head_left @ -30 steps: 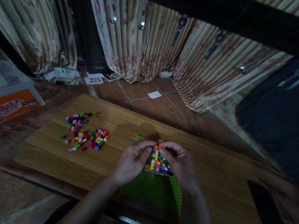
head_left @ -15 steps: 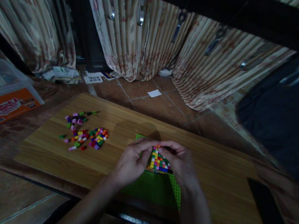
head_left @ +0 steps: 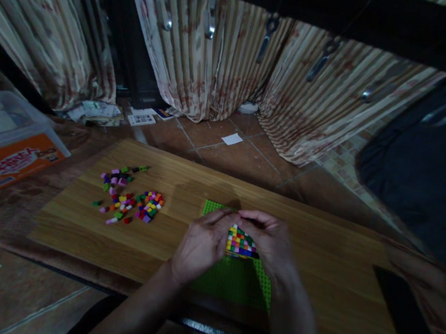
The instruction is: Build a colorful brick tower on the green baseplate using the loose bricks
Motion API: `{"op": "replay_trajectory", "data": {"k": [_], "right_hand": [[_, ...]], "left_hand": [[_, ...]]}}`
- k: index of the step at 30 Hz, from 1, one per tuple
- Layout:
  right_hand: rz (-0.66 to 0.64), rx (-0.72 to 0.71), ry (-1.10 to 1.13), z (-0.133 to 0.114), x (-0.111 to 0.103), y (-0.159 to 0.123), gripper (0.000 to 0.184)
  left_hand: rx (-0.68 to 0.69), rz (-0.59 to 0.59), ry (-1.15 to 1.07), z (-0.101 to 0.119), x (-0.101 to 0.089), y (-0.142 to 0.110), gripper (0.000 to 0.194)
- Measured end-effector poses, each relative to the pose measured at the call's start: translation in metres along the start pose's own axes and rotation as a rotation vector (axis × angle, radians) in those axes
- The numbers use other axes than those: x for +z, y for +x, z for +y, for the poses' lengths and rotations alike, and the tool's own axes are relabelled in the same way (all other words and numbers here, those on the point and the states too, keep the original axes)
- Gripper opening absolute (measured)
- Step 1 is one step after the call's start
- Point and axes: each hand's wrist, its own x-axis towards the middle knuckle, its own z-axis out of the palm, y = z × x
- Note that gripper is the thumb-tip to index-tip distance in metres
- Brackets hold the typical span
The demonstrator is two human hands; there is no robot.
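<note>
Between my hands a block of small multicoloured toy bricks [head_left: 240, 242] stands over a green baseplate [head_left: 231, 282]. My left hand [head_left: 202, 245] is closed against the block's left and far side, covering part of its top. From the right, my right hand [head_left: 272, 244] grips the block, thumb over its top and fingers curled at the far edge. The fingertips of both hands meet at the far corner; whether a loose brick is pinched there is hidden.
Loose coloured bricks [head_left: 128, 200] lie in piles on the left of the wooden board [head_left: 320, 248]. A dark flat phone-like slab [head_left: 409, 320] lies at the right end. A clear plastic tub with an orange label [head_left: 10, 160] stands at the left. Curtains [head_left: 225, 67] hang behind.
My left hand has rolled over toward the block, its fingers now covering more of the far left top. My right hand stays nearly in place. The view shifts slightly.
</note>
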Motion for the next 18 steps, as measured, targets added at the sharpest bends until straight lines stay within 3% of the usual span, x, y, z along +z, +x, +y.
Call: {"op": "replay_trajectory", "data": {"k": [6,12,14,18], "right_hand": [[-0.012,-0.041,-0.078,-0.002,-0.001,0.0,0.024],[-0.006,-0.069,-0.074,-0.001,-0.008,0.001,0.033],[0.066,-0.145,-0.035,-0.006,-0.011,0.0,0.032],[0.353,-0.353,0.004,-0.029,-0.005,-0.013,0.018]], "left_hand": [[-0.01,0.008,0.055,0.004,0.002,0.0,0.04],[-0.03,0.052,-0.085,0.004,0.002,-0.004,0.045],[-0.069,0.119,-0.15,0.001,-0.001,-0.005,0.046],[-0.272,0.36,-0.351,-0.009,-0.014,-0.001,0.042]]}}
